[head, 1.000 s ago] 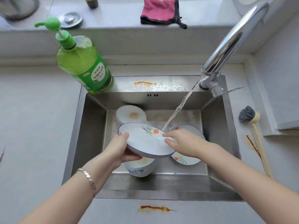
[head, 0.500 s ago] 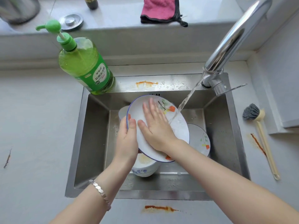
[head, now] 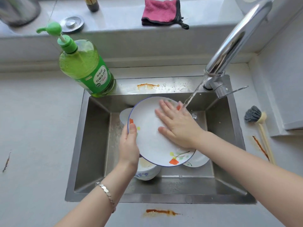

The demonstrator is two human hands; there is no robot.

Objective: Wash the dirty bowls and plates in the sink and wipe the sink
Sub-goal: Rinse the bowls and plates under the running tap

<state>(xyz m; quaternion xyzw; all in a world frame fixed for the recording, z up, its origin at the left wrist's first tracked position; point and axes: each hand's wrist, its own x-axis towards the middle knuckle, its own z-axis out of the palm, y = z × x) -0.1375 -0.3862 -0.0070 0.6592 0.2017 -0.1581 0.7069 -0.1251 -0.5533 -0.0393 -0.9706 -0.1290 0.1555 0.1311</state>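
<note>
A white plate (head: 147, 138) with a blue rim and orange flowers is tilted up over the steel sink (head: 91, 145). My left hand (head: 129, 145) grips its left edge, thumb on the face. My right hand (head: 177, 125) lies flat on the plate's face with fingers spread. Water (head: 191, 97) runs from the tap (head: 232, 45) onto the plate's upper right by my fingertips. Under the plate sit a dirty bowl (head: 146, 171) with blue marks, part of a second plate (head: 198, 161) at the right, and a white dish (head: 124, 115) behind.
A green dish soap bottle (head: 85, 68) stands at the sink's back left corner. A pink cloth (head: 160, 12) and a metal drain plug (head: 72, 23) lie on the ledge. A dish brush (head: 259, 122) rests on the right counter. Orange stains (head: 162, 212) mark the counter and sink rim.
The plate went from lying nearly flat under the stream to tilted up facing me. It has turned in my left hand, and my right hand has slid across its face toward the upper right.
</note>
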